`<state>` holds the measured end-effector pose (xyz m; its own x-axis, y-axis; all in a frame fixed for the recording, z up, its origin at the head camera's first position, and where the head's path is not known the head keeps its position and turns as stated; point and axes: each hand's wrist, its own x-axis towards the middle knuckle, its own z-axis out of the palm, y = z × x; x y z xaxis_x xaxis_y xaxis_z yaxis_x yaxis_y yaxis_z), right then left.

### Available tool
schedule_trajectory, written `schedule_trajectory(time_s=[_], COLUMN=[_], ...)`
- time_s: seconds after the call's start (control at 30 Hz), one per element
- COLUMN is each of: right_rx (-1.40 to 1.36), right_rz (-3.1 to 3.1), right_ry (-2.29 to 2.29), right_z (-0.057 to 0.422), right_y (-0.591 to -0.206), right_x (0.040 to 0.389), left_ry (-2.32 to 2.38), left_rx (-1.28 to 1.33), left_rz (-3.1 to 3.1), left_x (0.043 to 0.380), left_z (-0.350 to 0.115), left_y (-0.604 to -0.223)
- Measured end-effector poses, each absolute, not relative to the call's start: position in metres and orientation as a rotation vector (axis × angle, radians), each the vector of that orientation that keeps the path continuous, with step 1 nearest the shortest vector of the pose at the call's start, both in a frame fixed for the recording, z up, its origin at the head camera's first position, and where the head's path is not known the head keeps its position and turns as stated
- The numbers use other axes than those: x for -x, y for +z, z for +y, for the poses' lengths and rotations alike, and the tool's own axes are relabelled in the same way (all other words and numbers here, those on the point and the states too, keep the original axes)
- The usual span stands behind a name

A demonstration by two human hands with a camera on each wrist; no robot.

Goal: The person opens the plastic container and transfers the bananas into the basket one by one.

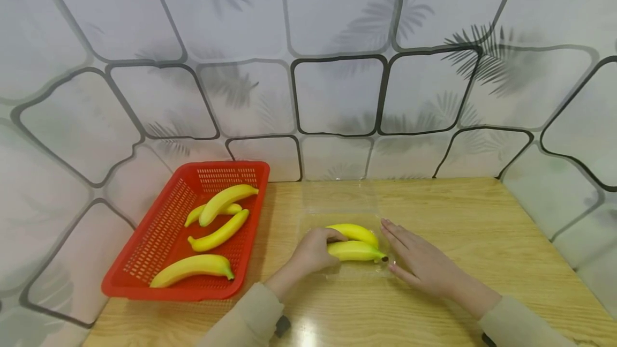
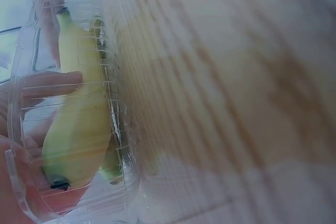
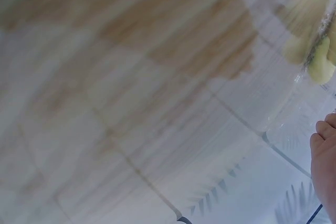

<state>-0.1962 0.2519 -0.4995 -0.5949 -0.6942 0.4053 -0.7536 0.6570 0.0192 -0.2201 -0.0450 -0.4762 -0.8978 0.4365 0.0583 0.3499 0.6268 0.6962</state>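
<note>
A clear plastic clamshell box (image 1: 339, 203) lies on the table with its lid folded back toward the wall. Two yellow bananas sit side by side in it: the nearer banana (image 1: 355, 252) and the farther banana (image 1: 359, 233). My left hand (image 1: 313, 253) grips the nearer banana by its left end. Through the box's ribbed wall in the left wrist view, fingers curl about that banana (image 2: 79, 140). With fingers extended, my right hand (image 1: 426, 265) rests against the box's right side. Only part of the right hand (image 3: 326, 156) shows in the right wrist view.
To the left stands a red perforated basket (image 1: 144, 294) holding several bananas (image 1: 220, 231). Behind the wooden table (image 1: 448, 213) rises a wall (image 1: 337, 95) patterned with dark outlines and leaves; it also closes in both sides.
</note>
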Motion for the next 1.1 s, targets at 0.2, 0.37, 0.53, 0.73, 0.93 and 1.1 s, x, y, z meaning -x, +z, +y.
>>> schedule_trajectory(time_s=[0.2, 0.37, 0.53, 0.73, 0.93, 1.1], right_rx=[-1.134, -1.13, -1.125, -1.115, -1.103, -1.106], right_rz=[-2.498, -2.506, -2.514, -2.533, -2.542, -2.543], right_ry=[0.211, 0.213, 0.2, 0.211, 0.215, 0.216], right_z=[0.2523, 0.2523, 0.2527, 0.2527, 0.2524, 0.2518], right_y=[-0.5008, -0.5008, -0.5015, -0.5012, -0.4999, -0.498], right_x=[0.1968, 0.1969, 0.1969, 0.1967, 0.1963, 0.1954], left_ry=[1.169, 1.228, 1.255, 1.277, 1.344, 1.412], left_rx=[-0.627, -0.575, -0.543, -0.513, -0.496, -0.444], left_rz=[2.709, 2.677, 2.66, 2.642, 2.6, 2.582], left_x=[0.2187, 0.2186, 0.2198, 0.2194, 0.2199, 0.2205], left_z=[-0.0445, -0.0434, -0.0433, -0.0431, -0.0429, -0.0434], left_y=[-0.475, -0.4745, -0.4763, -0.4772, -0.478, -0.4773])
